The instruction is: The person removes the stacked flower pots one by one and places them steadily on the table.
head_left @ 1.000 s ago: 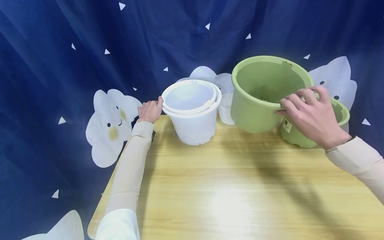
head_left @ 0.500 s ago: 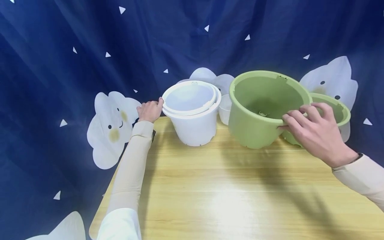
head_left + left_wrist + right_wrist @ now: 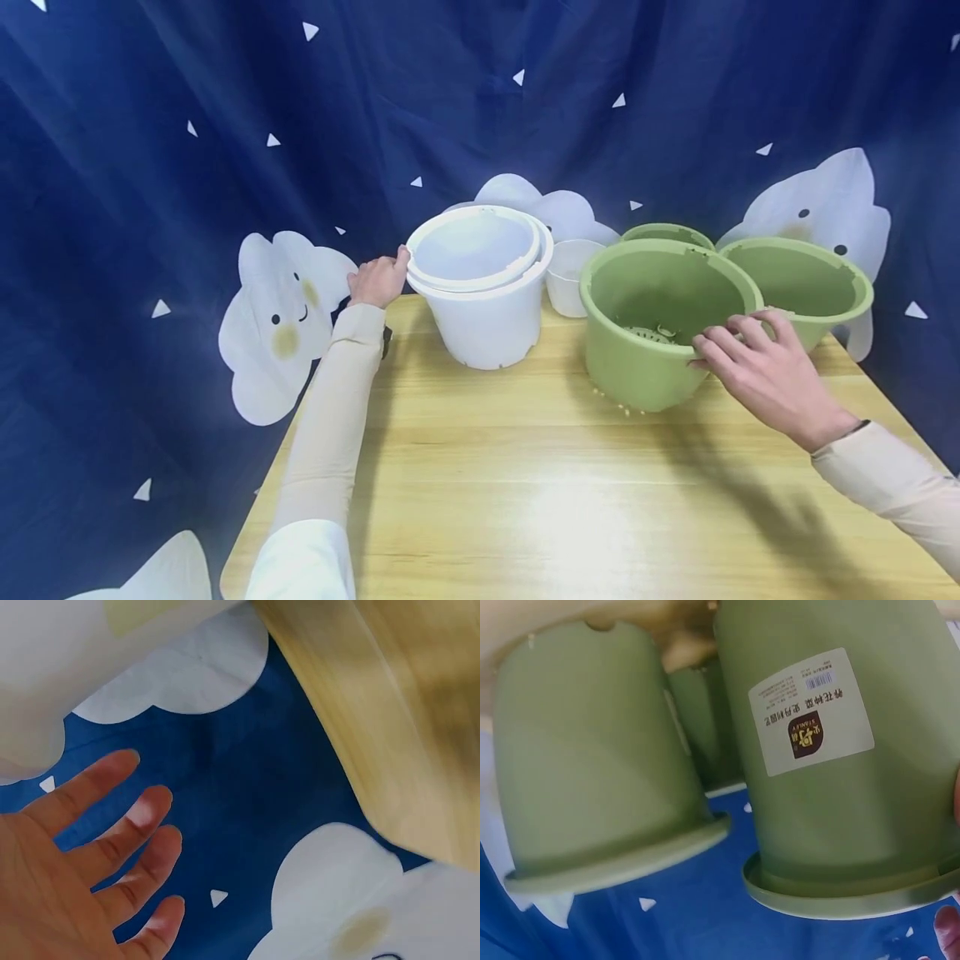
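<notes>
My right hand (image 3: 772,375) grips the near right rim of a green flowerpot (image 3: 637,371), fingers over the edge. The pot's slotted bottom shows inside, and its base is close over the table. A label (image 3: 810,712) is on its side in the right wrist view. At the left, my left hand (image 3: 378,282) has its thumb at the rim of a white flowerpot (image 3: 487,329), inside which another white pot (image 3: 472,242) is nested. The left fingers (image 3: 142,817) lie spread and loosely bent in the left wrist view, beside the pot's wall, not wrapped round it.
Two more green flowerpots stand behind the held one: one at the right (image 3: 795,279), one at the back (image 3: 667,232). A small white pot (image 3: 572,279) is between the white and green ones. Small pale bits (image 3: 626,410) lie by the held pot's base on the wooden table (image 3: 480,492).
The right hand has lowered the green flowerpot toward the table and nearer to me, uncovering the green pot behind it. Pale bits now show at its base. The left hand has stayed by the white pot.
</notes>
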Tool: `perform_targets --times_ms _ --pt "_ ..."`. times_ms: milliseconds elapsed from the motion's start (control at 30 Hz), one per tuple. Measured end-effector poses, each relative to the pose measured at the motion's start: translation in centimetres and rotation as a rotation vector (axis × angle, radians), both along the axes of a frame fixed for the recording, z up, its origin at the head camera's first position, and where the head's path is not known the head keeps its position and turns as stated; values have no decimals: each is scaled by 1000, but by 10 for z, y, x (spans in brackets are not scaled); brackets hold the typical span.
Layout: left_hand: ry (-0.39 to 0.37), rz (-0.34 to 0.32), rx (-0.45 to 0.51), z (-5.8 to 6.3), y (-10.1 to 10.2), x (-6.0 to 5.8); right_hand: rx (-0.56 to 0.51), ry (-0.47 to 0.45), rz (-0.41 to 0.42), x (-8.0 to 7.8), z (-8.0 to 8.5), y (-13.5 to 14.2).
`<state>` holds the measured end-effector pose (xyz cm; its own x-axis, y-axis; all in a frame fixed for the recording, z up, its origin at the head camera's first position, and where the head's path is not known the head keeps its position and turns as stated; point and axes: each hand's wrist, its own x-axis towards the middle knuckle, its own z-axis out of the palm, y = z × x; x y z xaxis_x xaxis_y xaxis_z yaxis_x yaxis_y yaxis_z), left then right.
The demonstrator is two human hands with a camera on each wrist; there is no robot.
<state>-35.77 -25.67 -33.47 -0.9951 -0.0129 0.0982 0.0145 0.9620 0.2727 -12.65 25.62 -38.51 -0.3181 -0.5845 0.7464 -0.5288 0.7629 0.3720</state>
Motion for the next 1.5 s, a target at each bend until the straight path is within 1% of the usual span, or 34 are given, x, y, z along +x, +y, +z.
perform_targets --times_ms 100,233,333,500,733,800,900,1000,1067,1200,1267,1333,1433,1500 --pt "-20 -23 40 -2 1 -1 8 -7 -10 -1 -10 3" --pt "5 -59 136 -3 3 -5 -1 -12 -28 -2 -15 6" --pt "18 -68 196 -2 5 -6 -5 -18 -44 -3 -16 7" --pt "12 -34 220 -1 9 -7 -15 -15 -48 -5 -15 9" --pt "38 47 231 -7 12 -16 0 -47 -53 -6 -15 9" --pt "46 55 228 -8 13 -19 -5 -35 -51 -7 -15 9" --pt "57 45 225 -9 17 -23 -22 -30 -48 -6 -12 9" --pt "73 26 224 -9 22 -26 -34 -69 -33 -3 -4 8" --pt "80 20 223 -9 23 -26 -47 -107 -19 -2 4 2" --pt "89 19 232 -10 23 -23 -94 -181 8 -5 29 -19" --pt "94 19 250 -10 23 -22 -125 -200 10 -10 44 -33" --pt "100 18 262 -11 22 -21 -144 -232 14 -19 59 -48" --pt "106 17 271 -11 22 -22 -148 -301 -1 -36 79 -76" --pt "106 15 258 -11 23 -24 -131 -366 -13 -46 90 -96"
